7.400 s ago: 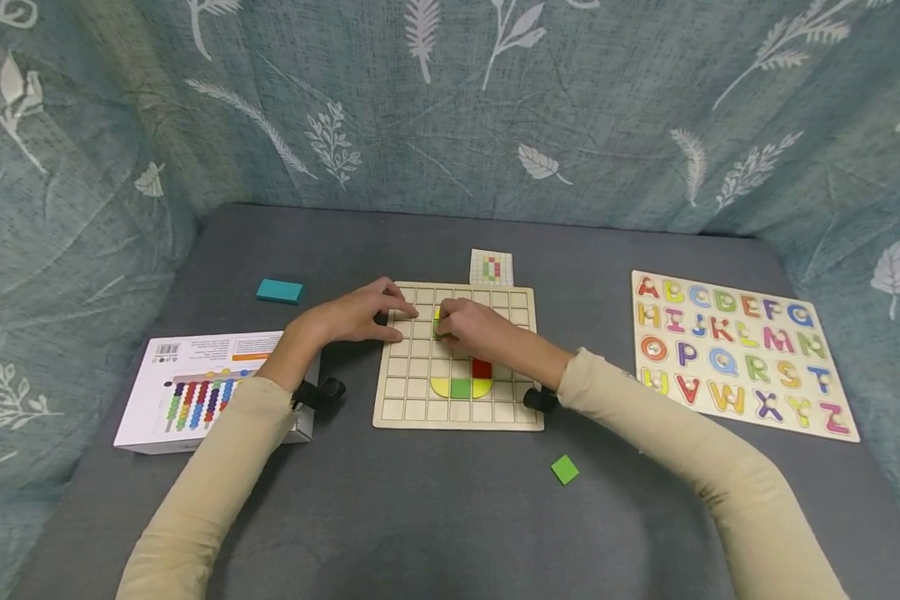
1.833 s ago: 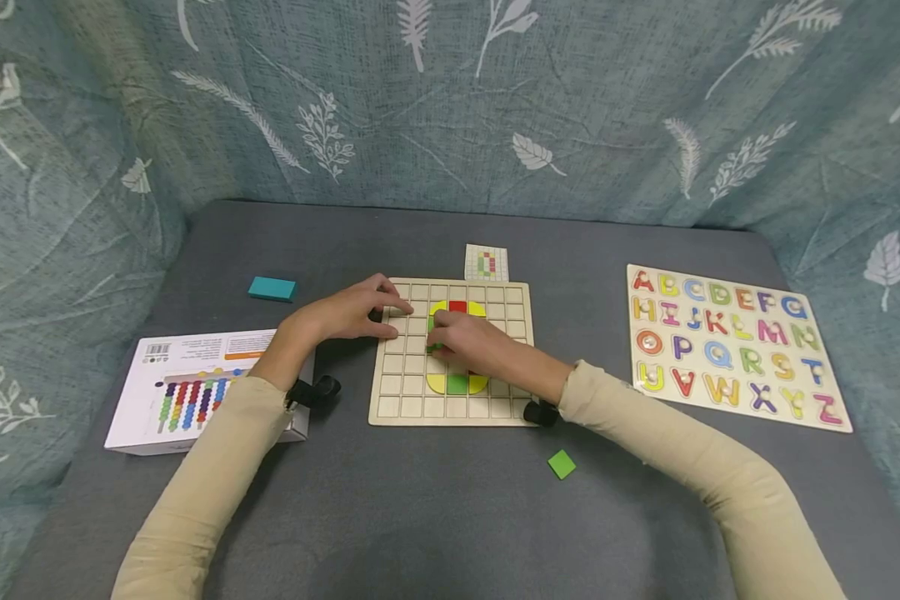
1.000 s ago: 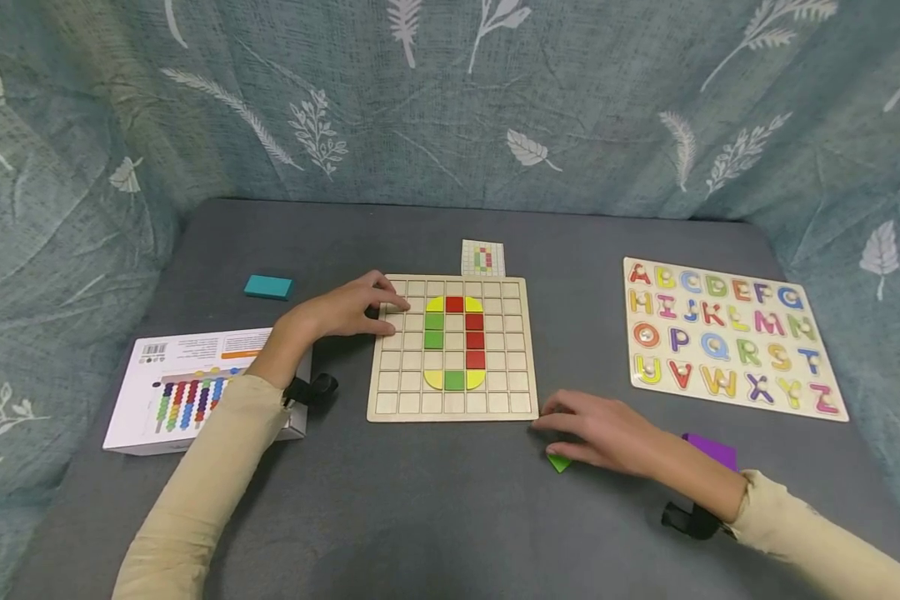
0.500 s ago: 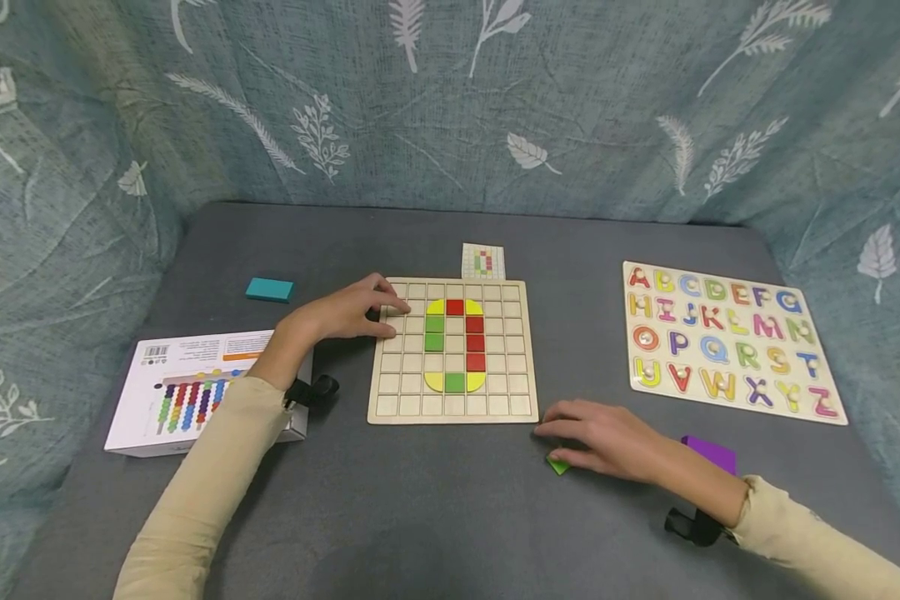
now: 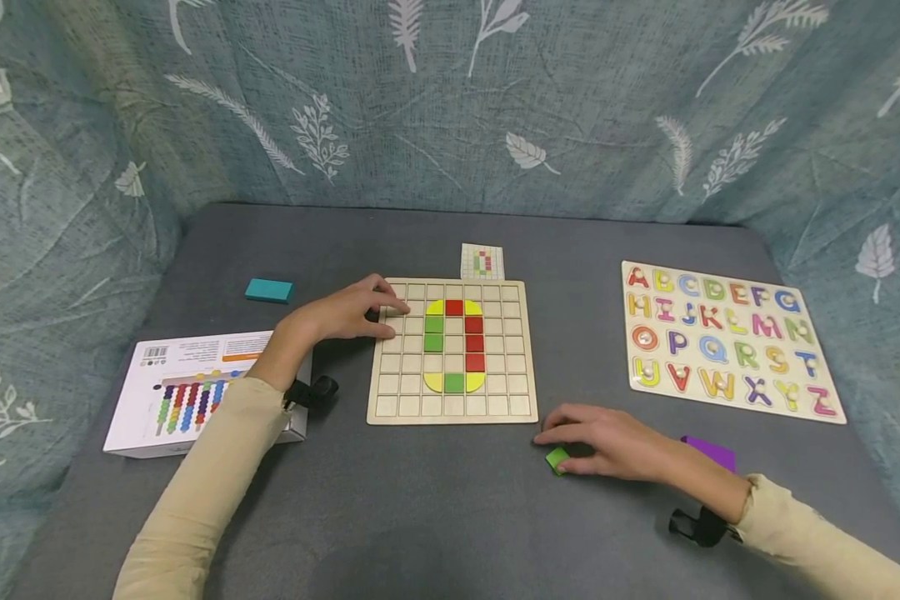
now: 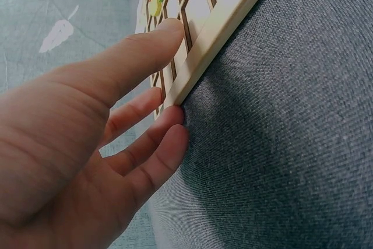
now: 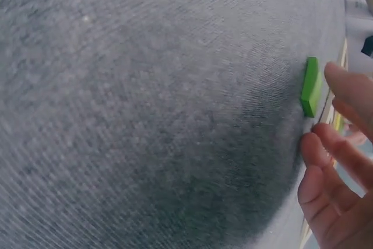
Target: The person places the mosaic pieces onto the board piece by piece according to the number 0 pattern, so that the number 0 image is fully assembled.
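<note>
Taking the grid board (image 5: pixel 450 412) as landmark: the left hand (image 5: pixel 348 312) rests on its left edge, fingers over the frame, blocking that side. Further left lie a white box (image 5: pixel 187 392) and, beyond it toward the curtain, a teal block (image 5: pixel 268 290); open worktop (image 5: pixel 435 517) runs between them. Behind the board a small pattern card (image 5: pixel 482 261) touches its far edge. To the right an alphabet puzzle (image 5: pixel 727 342) lies well apart, leaving a bare lane. In front and right of the board, the right hand (image 5: pixel 607 442) sits at a green tile (image 5: pixel 557 459), a purple piece (image 5: pixel 711 452) just beyond it. The near front stays open.
</note>
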A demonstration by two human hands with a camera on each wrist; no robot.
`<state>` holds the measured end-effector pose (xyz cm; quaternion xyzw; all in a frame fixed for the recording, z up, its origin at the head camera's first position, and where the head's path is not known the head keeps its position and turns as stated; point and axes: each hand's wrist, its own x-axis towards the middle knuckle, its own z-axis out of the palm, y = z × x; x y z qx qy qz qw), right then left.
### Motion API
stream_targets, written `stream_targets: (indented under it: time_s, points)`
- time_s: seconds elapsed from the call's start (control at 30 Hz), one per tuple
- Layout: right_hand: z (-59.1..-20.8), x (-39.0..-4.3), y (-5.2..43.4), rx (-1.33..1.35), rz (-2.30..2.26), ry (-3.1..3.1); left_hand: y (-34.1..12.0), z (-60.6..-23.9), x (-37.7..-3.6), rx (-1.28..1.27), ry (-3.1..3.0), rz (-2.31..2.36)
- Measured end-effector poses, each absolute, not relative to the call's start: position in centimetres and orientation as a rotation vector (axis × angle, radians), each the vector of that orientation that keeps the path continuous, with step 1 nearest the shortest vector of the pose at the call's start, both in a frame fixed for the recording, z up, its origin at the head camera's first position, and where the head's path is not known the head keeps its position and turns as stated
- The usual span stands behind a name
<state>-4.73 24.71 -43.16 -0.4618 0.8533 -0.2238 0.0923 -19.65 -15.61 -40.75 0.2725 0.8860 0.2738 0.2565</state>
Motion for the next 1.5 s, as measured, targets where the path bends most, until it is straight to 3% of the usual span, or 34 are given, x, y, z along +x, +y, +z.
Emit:
stream_targets:
  time_s: [1.1, 1.27, 1.5]
  points:
    - [-44.7, -5.5, 24.8, -1.862, -0.639, 2.462, -15.6, -40.3, -19.7, 0.738, 2.399, 0.733]
    - [-43.7, -6.9, 22.3, -1.918, -0.67, 2.559, -15.7, -40.3, -19.9, 0.737, 2.412, 0.727]
    - [-42.3, -11.3, 14.7, -1.837, -0.849, 2.629, -15.6, -40.5, -19.8, 0.745, 2.404, 0.733]
